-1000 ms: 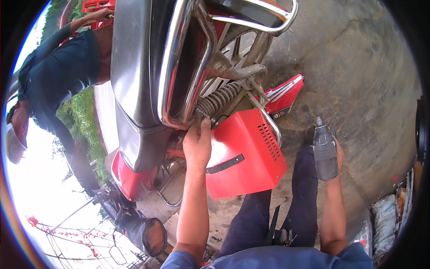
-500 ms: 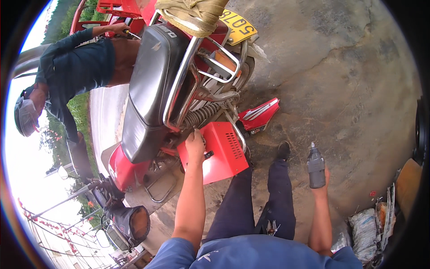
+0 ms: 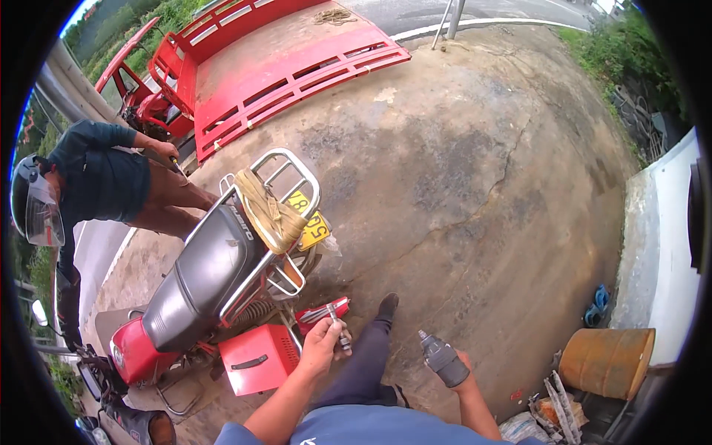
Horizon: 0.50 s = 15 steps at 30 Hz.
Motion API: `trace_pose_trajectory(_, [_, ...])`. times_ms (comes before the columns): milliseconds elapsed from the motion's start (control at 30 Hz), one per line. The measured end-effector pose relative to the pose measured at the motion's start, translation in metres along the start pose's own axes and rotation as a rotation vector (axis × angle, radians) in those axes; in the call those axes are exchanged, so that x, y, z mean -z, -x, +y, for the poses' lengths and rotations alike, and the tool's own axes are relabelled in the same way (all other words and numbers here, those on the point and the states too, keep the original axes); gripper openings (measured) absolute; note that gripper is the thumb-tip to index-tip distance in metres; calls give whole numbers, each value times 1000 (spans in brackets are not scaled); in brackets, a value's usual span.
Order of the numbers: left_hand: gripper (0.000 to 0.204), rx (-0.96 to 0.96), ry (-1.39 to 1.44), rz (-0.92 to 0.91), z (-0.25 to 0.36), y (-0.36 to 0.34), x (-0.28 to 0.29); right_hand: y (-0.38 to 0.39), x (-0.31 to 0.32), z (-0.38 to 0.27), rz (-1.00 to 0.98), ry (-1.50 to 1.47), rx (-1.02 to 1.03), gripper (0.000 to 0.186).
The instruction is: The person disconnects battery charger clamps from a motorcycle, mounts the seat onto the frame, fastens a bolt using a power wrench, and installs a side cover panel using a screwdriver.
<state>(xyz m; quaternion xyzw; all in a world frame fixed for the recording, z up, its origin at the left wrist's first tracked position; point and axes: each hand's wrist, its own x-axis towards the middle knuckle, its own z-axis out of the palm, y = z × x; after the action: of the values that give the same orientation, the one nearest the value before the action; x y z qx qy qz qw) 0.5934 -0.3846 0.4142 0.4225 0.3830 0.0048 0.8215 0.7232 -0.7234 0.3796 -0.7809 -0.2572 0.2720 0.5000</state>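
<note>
Left hand has come off the red side box since a moment ago and now sits above it, fingers pinched round a small metal bolt that sticks up out of the grip. The view's pulled way back too, so the whole motorbike shows. Right hand is closed tight round a grey power driver, nose pointing up and away, well apart from the bike. Loads of open cracked concrete ahead and to the right, up to a white wall with a rusty drum by it. Bike has a smooth black seat, chrome rack with tan cloth tied on. Another person stands left of it.
</note>
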Motion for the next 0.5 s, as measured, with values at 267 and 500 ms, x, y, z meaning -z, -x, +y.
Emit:
trace_pose_trajectory(267, [14, -188, 346, -475, 143, -145, -169, -227, 125, -141, -171, 324, 194, 34])
trace_pose_trajectory(500, [20, -282, 472, -549, 291, -220, -246, -408, 204, -178, -188, 123, 92, 29])
